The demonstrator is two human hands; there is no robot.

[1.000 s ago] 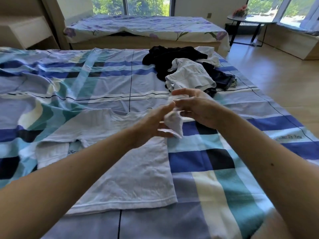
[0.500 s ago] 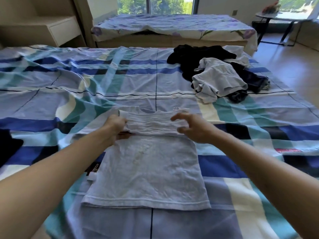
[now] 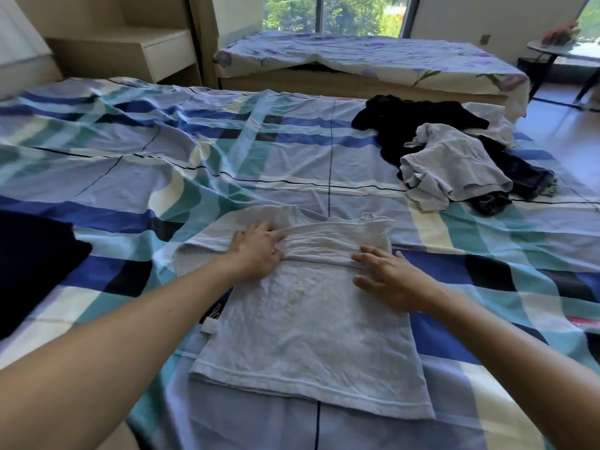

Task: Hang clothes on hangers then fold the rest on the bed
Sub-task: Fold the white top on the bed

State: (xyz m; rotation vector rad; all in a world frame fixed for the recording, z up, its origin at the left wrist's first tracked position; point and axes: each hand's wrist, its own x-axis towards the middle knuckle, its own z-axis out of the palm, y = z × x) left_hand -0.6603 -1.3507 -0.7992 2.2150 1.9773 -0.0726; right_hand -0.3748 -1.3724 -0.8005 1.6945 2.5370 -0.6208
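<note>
On the bed (image 3: 292, 151), the white T-shirt (image 3: 308, 336) lay flat near me. It looked soft, light and floppy, so I'd lift it by its side edges. My left hand (image 3: 259, 251) and right hand (image 3: 389, 277) pressed it with flat fingers, holding nothing.

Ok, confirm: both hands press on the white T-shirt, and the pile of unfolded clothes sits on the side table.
No: the head view shows the pile of unfolded clothes on the bed, not the side table. The left hand and right hand do press the white T-shirt.
</note>
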